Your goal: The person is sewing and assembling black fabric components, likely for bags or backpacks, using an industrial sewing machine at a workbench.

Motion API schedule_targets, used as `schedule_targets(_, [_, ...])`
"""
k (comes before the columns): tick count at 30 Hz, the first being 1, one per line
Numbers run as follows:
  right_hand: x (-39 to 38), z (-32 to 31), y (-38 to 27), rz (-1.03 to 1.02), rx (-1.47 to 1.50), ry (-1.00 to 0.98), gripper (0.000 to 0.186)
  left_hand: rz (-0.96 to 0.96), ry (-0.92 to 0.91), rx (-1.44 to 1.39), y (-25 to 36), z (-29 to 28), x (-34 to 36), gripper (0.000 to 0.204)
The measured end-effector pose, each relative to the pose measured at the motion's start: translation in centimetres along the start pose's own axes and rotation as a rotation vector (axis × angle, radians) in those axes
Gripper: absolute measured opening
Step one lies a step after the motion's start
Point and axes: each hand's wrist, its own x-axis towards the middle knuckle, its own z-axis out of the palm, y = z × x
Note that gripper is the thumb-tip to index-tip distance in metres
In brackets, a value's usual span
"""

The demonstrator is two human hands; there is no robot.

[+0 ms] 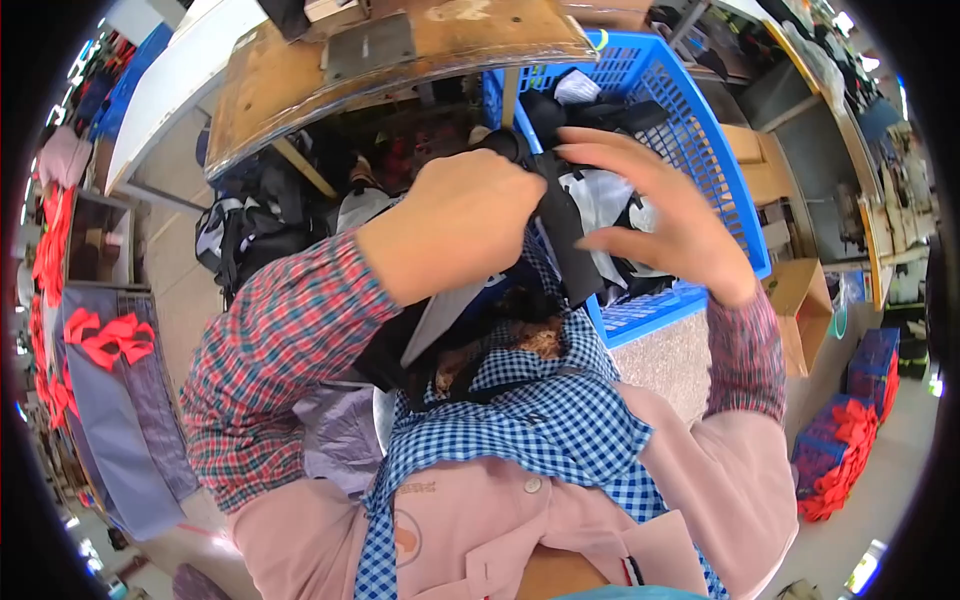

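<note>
loosely, right fingers point(628, 158) curve beside a flat black strip point(572, 250)

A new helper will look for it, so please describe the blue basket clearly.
Find the worn wooden table at the top. The basket sits by its right end, partly behind the right hand. Bright blue walls full of holes set it apart from the brown cardboard box to its right.
</note>
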Motion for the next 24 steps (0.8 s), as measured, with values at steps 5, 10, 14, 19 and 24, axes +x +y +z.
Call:
schedule_targets(5, [2.6, -0.7, 3.7, -0.126, -0.227, -0.48, 0.06, 0.052, -0.04, -0.121, 1.3, 1.3, 1.2, 0.017])
schedule_targets(10, [4.8, -0.3, 3.8, -0.31, -0.167, -0.474, 0.029, 0.121, -0.068, -0.225, -1.2, 3.9, -0.3, 0.02])
schedule_targets(14, [6.9, -2.8, 3.0, -0.276, -0.273, -0.371, 0.029, -0.035, -0.161, -0.916, -3.9, 4.4, 0.2, 0.023])
schedule_targets(19, [9.2, -4.7, 1.4, -0.248, -0.335, -0.333, 0.038, -0.199, -0.262, -1.73, -4.5, 1.8, 0.1, 0.035])
schedule_targets(24, [11.6, -3.8, 0.5, -0.367, -0.493, -0.267, 0.04, -0.252, -0.474, -0.876, -4.4, -4.5, 1.5, 0.036])
